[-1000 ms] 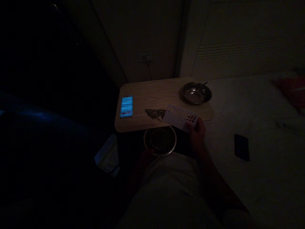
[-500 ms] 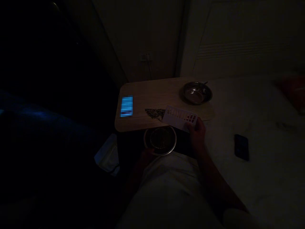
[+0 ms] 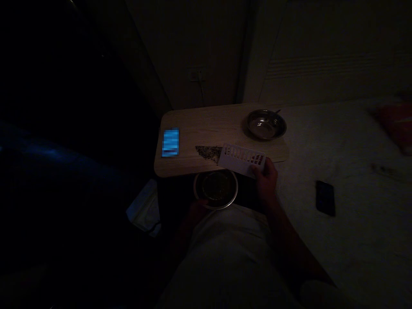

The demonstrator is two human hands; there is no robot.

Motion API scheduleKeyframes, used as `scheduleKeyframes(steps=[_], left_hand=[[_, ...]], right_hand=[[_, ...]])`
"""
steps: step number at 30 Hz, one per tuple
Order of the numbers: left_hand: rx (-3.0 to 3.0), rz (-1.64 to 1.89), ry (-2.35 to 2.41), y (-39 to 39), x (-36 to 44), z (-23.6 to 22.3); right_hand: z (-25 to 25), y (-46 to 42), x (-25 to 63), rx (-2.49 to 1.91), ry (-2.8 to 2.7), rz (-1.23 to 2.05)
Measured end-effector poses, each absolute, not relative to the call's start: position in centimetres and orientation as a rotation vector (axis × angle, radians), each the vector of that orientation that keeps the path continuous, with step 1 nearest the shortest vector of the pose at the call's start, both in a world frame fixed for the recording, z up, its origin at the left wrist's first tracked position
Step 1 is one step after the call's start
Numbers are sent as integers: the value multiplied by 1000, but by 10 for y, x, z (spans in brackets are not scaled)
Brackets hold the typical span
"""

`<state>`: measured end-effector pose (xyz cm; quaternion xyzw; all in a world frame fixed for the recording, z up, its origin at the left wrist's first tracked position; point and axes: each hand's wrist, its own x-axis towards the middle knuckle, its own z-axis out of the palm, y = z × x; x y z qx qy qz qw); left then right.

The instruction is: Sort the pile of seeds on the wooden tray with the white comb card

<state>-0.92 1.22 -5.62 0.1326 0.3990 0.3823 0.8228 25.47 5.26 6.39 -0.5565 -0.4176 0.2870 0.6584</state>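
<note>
While your right hand (image 3: pixel 268 177) pinches the right end of a pale slotted panel (image 3: pixel 235 165), thumb on its face, the panel slants over the near edge of the wooden table (image 3: pixel 189 124). Its left end meets the right side of a heap of small dark grains (image 3: pixel 207 152); you cannot tell from this view whether its lower edge touches the tabletop.

Your left hand (image 3: pixel 197 209) is at the near left rim of a round bowl (image 3: pixel 235 198), which sits just below the table's edge, in front of your body. Part of the hand laps over the rim, but the gloom hides the other fingers, so you cannot tell how firmly they close. The bowl's inside is too dark to read.

Towards the table's far right corner you have a shiny metal basin (image 3: pixel 265 128) with a thin handle (image 3: pixel 277 112) poking past its rim; near the left end lies a lit phone (image 3: pixel 170 142).
</note>
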Motion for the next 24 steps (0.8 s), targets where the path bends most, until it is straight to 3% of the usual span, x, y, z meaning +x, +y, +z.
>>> scheduleKeyframes(steps=[24], left_hand=[[338, 852, 903, 11, -11, -57]], right_hand=[[70, 52, 252, -1267, -852, 568]])
